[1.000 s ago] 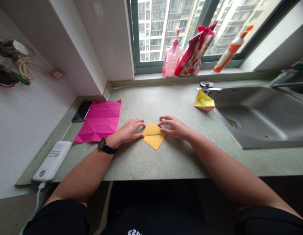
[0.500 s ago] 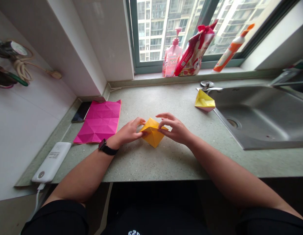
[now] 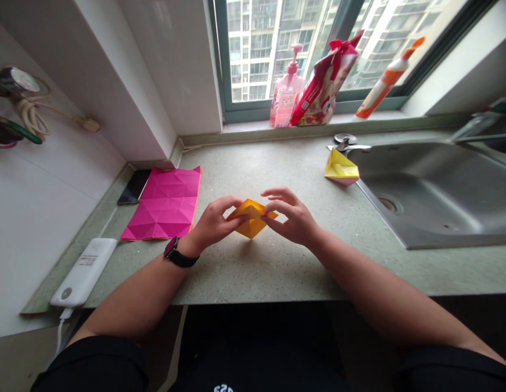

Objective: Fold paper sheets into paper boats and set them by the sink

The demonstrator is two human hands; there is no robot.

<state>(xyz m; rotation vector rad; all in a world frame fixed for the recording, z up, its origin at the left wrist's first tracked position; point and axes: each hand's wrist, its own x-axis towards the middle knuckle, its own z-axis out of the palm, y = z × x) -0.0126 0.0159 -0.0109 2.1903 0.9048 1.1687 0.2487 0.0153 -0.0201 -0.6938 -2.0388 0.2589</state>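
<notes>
An orange-yellow folded paper (image 3: pixel 253 224), diamond-shaped with raised layers, is held between my hands just above the counter, its lower tip near the surface. My left hand (image 3: pixel 215 220) pinches its left corner between thumb and fingers; a black watch sits on that wrist. At the right corner, the thumb and index finger of my right hand (image 3: pixel 293 218) pinch the paper, while its other fingers arch above. To the left lies a creased magenta sheet (image 3: pixel 166 204) with an orange edge showing. A yellow folded paper piece (image 3: pixel 341 167) with a pinkish underside stands near the sink.
A dark phone (image 3: pixel 134 187) lies partly under the magenta sheet. Nearer is a white power bank (image 3: pixel 85 270) with a cable. The steel sink (image 3: pixel 440 190) is at right. On the sill stand a pink pump bottle (image 3: pixel 286 95), a red bag (image 3: pixel 326 87) and an orange-white bottle (image 3: pixel 383 84).
The orange-yellow paper has risen slightly off the counter and tilted, its layers spread more. My left hand has closed further onto its left corner; my right hand has barely moved.
</notes>
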